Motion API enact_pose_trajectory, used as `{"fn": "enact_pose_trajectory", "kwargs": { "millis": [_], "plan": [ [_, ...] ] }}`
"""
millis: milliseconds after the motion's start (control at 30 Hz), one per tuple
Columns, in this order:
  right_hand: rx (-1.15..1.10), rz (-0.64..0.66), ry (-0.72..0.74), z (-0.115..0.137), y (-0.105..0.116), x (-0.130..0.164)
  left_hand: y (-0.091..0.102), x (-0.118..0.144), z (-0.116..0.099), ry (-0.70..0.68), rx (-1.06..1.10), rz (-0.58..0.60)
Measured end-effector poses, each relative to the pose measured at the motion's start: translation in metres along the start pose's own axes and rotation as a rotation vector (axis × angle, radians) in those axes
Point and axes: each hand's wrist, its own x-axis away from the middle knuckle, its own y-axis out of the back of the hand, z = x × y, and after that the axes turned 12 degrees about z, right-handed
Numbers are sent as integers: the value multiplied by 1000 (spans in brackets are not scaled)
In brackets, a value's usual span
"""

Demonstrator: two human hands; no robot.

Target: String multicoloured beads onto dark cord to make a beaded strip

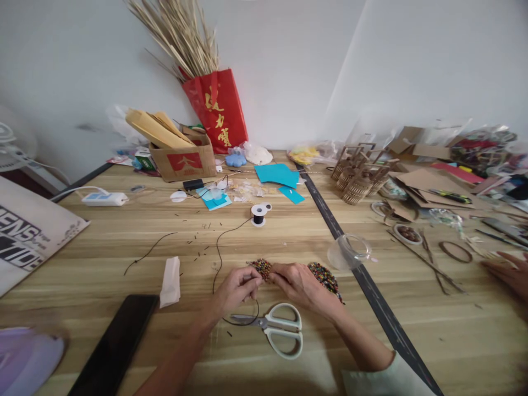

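Note:
My left hand point(237, 289) and my right hand point(299, 283) meet at the middle of the wooden table point(103, 258). Both pinch a small piece of multicoloured beadwork point(262, 268) between their fingertips. A black thread point(218, 247) runs from my left hand up to a small white spool point(259, 213). A second patch of coloured beads point(325, 276) lies by my right wrist. White-handled scissors point(278, 327) lie on the table just below my hands.
A black phone point(115, 346) and folded white paper point(170, 280) lie at left. A clear plastic cup point(350, 250) lies on its side to the right. Another person's hand point(509, 272) rests at far right. Cardboard box point(183, 159), red bag point(218, 110), and cardboard scraps point(429, 181) crowd the back.

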Motion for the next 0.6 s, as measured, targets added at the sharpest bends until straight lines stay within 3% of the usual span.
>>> {"fn": "enact_pose_trajectory", "kwargs": {
  "millis": [200, 333, 467, 600],
  "plan": [
    [-46, -53, -18, -13, -3, 1, 5, 1, -1, 6, -4, -13],
    [116, 61, 11, -13, -11, 14, 16, 11, -15, 22, 1, -105],
    [301, 198, 108, -5, -32, 34, 30, 26, -27, 43, -1, -232],
    [407, 179, 136, 6, -50, 47, 40, 33, -31, 9, -21, -312]
  ]
}}
